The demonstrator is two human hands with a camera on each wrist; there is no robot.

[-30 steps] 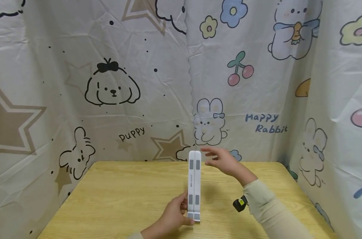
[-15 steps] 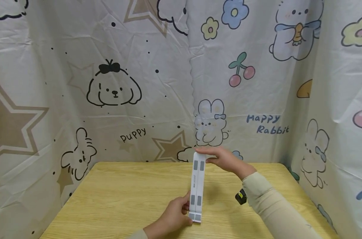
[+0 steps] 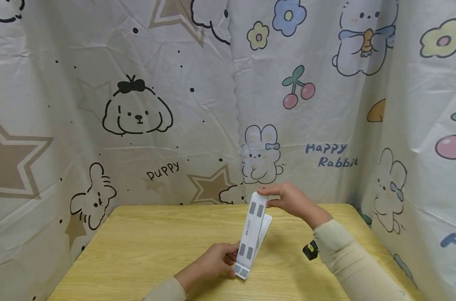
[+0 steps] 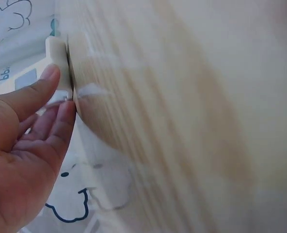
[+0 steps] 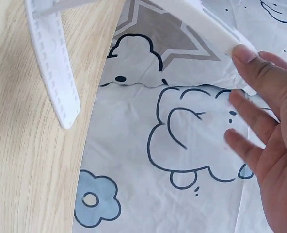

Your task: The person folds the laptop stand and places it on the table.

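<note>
A white folding laptop stand (image 3: 251,230) with grey pads leans to the right over the wooden table, its low end at the tabletop. A perforated leg (image 3: 264,229) has swung out behind the padded bar; the right wrist view also shows this leg (image 5: 54,68), spread well apart from the upper bar (image 5: 206,22). My left hand (image 3: 214,262) holds the low end, thumb on the near side and fingers behind, as the left wrist view (image 4: 24,155) confirms. At the raised end, my right hand (image 3: 294,201) pinches the bar between thumb and forefinger, other fingers loose.
The wooden table (image 3: 156,234) ends at a back edge against a printed cloth curtain (image 3: 197,125), which also hangs along both sides. A small black device (image 3: 310,250) shows beside the right sleeve (image 3: 348,255).
My right hand, apart from the stand a second ago, now grips its top end. The stand has tipped to the right, and its rear leg has come out from behind the bar.
</note>
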